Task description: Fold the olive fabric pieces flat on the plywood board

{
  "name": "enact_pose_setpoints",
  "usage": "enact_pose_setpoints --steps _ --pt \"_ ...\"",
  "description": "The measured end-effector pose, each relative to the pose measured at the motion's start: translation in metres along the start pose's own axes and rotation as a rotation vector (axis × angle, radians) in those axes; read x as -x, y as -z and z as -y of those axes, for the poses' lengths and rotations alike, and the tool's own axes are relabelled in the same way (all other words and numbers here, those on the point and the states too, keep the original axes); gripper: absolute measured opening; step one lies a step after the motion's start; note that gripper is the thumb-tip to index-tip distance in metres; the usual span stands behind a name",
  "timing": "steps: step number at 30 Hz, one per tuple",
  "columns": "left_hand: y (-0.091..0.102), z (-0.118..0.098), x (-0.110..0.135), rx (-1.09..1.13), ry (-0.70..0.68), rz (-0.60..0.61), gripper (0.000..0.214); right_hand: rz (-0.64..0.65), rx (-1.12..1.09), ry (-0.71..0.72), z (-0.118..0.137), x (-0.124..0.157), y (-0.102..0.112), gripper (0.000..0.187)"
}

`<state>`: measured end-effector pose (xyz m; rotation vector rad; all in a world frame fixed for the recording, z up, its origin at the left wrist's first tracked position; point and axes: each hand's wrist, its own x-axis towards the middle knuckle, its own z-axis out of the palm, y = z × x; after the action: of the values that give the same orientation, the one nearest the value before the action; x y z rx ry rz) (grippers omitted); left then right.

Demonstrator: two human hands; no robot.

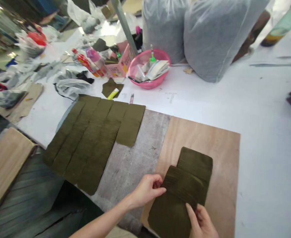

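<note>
A fanned stack of olive-green fabric pieces [185,185] lies on a plywood board [217,145] near the bottom of the view. My left hand [147,190] pinches the stack's left edge with curled fingers. My right hand [202,223] grips its lower right part, thumb on top. To the left, several rows of the same olive-green pieces [90,138] lie overlapped across a grey board [140,158].
At the back stand a pink bowl [160,81] with tools and papers, two big clear bags of grey material [209,36], bottles and crumpled plastic bags. A yellow marker [113,94] lies on a loose olive piece. Another wooden board [4,162] sits at the left.
</note>
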<state>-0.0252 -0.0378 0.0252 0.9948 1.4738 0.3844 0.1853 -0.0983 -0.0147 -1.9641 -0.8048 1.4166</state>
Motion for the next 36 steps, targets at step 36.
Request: enact_pose_setpoints --steps 36 --pt "0.266 0.081 -0.041 -0.067 -0.023 -0.498 0.026 0.130 0.671 0.425 0.131 -0.036 -0.284 0.029"
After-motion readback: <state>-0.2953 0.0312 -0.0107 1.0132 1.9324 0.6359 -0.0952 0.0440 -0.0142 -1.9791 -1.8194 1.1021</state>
